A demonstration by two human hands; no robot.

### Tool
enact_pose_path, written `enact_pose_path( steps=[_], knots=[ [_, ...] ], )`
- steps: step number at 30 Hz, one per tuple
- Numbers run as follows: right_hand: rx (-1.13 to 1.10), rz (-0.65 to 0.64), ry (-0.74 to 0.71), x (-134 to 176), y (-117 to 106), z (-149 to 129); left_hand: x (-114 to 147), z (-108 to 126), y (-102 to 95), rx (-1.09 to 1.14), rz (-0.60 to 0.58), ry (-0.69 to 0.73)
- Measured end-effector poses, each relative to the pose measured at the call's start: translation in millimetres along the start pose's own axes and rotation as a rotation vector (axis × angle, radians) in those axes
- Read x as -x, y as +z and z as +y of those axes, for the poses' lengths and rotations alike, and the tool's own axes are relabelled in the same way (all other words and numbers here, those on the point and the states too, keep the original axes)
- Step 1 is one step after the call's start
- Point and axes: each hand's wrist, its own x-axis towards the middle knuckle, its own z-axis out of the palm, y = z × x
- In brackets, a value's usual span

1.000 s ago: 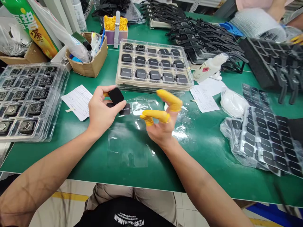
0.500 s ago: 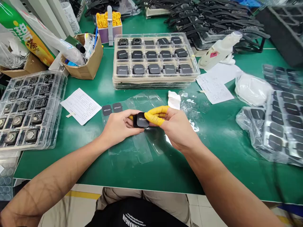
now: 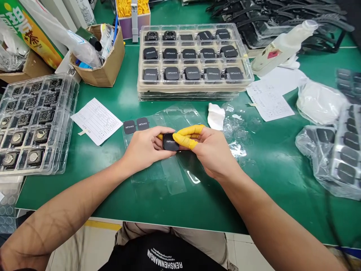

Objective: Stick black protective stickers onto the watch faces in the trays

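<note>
My left hand (image 3: 143, 148) is closed round the edges of a black square watch body (image 3: 165, 141), its screen side facing up. A black film printed "HiFuture" (image 3: 170, 143) lies over the watch face, closely lined up with it. My right hand (image 3: 204, 146), with yellow finger cots on thumb and forefinger, pinches the film at its upper right corner. Part of the watch's right side is hidden behind these fingers. Beneath both hands lie clear plastic sheets (image 3: 173, 177), with two more black films (image 3: 136, 125) on the sheet's upper left.
A stacked clear tray (image 3: 194, 87) of watches stands behind my hands. Another watch tray (image 3: 60, 158) is at left, beside a paper slip (image 3: 96, 121). White wipe (image 3: 216, 116), spray bottle (image 3: 283, 47) and bagged films (image 3: 324, 165) lie rightward; a cardboard box (image 3: 109, 71) stands back left.
The film, earlier offset to the right of the watch body, now sits over its face. Both hands keep their grip. My view has shifted slightly, moving the surroundings in frame.
</note>
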Motion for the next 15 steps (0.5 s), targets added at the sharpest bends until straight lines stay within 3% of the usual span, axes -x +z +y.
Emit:
enact_pose_path(
  steps=[15],
  knots=[
    [0.06, 0.013, -0.028, -0.9, 3.4, 1.1, -1.0, -0.6, -1.7, -0.035, -0.009, -0.001]
  ],
)
